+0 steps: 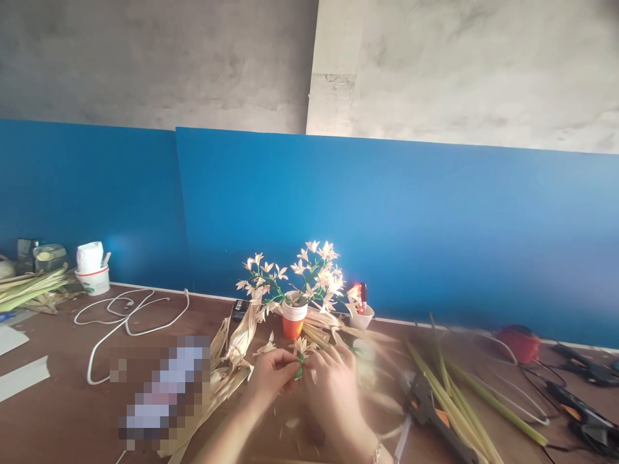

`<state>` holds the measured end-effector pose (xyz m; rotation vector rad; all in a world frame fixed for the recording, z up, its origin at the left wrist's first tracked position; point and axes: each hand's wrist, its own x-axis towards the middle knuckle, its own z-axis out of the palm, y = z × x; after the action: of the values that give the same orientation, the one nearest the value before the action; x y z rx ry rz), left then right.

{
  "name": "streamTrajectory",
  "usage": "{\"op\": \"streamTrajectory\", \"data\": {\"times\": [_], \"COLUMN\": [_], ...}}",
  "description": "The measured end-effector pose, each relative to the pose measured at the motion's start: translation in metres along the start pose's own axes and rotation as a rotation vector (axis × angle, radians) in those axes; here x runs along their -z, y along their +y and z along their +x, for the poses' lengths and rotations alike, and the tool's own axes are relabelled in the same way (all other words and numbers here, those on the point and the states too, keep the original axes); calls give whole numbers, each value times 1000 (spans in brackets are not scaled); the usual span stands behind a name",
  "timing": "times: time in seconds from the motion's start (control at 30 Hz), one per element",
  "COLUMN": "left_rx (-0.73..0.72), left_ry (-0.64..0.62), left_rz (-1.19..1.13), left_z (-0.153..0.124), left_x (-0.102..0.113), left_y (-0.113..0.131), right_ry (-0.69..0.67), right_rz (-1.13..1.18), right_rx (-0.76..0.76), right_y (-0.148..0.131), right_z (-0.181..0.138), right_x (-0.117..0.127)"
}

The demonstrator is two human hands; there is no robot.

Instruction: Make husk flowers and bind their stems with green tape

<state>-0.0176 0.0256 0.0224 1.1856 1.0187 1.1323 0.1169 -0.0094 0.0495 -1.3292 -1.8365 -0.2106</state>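
Observation:
My left hand point(271, 376) is closed in a pinch on the green stem of a small cream husk flower point(300, 346). Close against it, my right hand point(333, 380) curls its fingers at the same stem; its fingertips are partly hidden and slightly blurred, so what they grip is unclear. A bit of green point(298, 372) shows between the two hands. Just beyond them stands a stack of paper cups point(293, 322), orange on the outside, holding several green stems with cream flowers point(324, 274). Loose husk petals point(265, 348) lie beside my left hand.
Dried corn husks point(242, 335) lie left of the cups. On the right are green stalks point(464, 399), a black glue gun point(435, 419) and more tools point(585, 412). A white cable point(126, 316) and a blurred-out object point(167, 390) lie left. A blue partition point(387, 225) closes the back.

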Motion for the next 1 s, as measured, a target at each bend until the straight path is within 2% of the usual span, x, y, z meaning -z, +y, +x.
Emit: {"op": "streamTrajectory", "data": {"times": [0.23,0.43,0.77,0.87,1.0], "left_rx": [-3,24,-2,-39,-61], "left_ry": [80,31,-8,-38,-76], "left_rz": [-106,-301,-239,-213,-200], "left_z": [-5,-9,-11,-13,-16], "left_x": [-1,-3,-2,0,5], "left_y": [5,7,8,13,21], "right_ry": [-4,64,38,-53,-338], "right_rz": [-26,84,160,246,630], "right_rx": [60,-16,-90,-214,-489], "right_y": [2,4,-4,-4,0], "right_z": [2,3,3,6,12], "right_x": [2,-3,3,3,7]}}
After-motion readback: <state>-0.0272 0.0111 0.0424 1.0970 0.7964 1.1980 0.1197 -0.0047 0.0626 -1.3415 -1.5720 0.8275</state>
